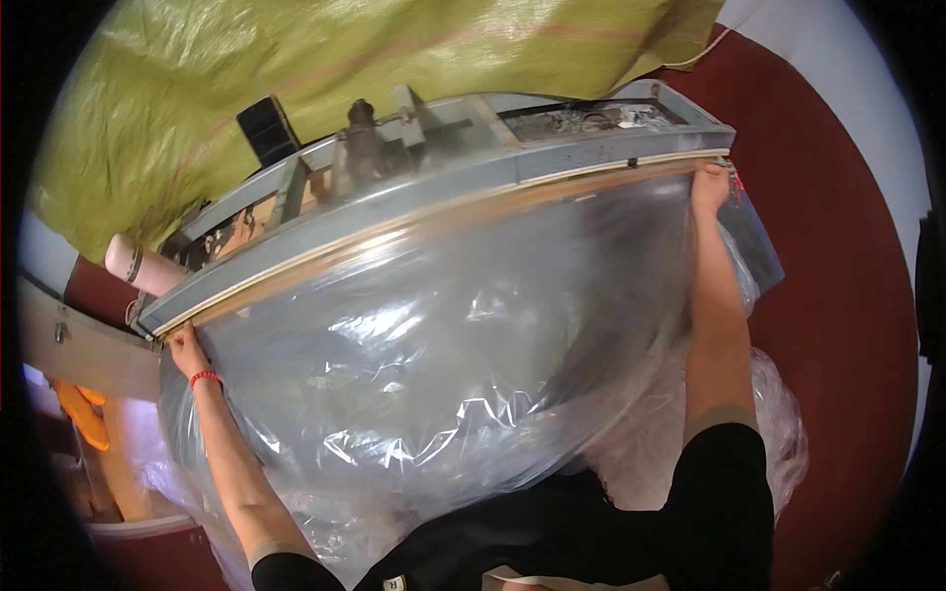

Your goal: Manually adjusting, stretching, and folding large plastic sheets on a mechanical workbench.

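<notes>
A wide sheet of clear plastic film is stretched between my hands, its far edge along the pale strip on the front of a long grey metal frame. My left hand, below a red bead bracelet, is closed on the film's left corner by the frame's left end. At the right end, my right hand is closed on the other corner, against the strip. The film sags in shiny wrinkles toward my body. My fingertips are partly hidden in both grips.
A dark phone and a pink bottle are at the frame's back and left end. A yellow-green woven tarp hangs behind. More crumpled plastic lies around my lap. Orange items show at the lower left, beside a dark red surface opposite.
</notes>
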Tool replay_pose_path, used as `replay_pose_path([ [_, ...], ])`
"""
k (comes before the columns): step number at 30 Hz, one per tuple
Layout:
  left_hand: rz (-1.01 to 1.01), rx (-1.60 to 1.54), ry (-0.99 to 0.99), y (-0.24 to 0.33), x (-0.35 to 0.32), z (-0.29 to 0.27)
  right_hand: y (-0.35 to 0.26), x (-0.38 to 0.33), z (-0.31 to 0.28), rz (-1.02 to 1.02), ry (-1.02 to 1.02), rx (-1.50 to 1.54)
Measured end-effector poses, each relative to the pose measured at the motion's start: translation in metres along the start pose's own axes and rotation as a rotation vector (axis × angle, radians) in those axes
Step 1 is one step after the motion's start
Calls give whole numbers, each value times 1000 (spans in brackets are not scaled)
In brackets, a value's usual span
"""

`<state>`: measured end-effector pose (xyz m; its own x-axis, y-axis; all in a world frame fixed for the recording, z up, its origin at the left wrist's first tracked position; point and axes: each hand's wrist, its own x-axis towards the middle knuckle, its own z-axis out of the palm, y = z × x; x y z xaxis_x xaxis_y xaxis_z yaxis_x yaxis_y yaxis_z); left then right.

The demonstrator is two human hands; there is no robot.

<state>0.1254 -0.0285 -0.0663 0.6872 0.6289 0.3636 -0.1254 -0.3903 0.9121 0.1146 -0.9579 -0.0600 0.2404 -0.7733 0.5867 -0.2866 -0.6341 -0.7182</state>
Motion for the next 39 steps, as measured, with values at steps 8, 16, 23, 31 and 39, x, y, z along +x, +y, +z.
replay_pose_path([
  [8,-143,-365,61,24,-18,2,1,3,-12,157,34,231],
  [16,-7,-233,-361,93,-56,-43,-257,-134,-59,-456,-225,564],
  [23,151,-138,-350,171,-127,-120,-416,-342,-111,-1072,-711,859],
  [31,216,97,-322,180,-171,-198,-405,-410,-135,-464,-1725,971],
  [39,95,353,-1217,123,-292,-177,-169,-196,-90,-258,-730,355],
])
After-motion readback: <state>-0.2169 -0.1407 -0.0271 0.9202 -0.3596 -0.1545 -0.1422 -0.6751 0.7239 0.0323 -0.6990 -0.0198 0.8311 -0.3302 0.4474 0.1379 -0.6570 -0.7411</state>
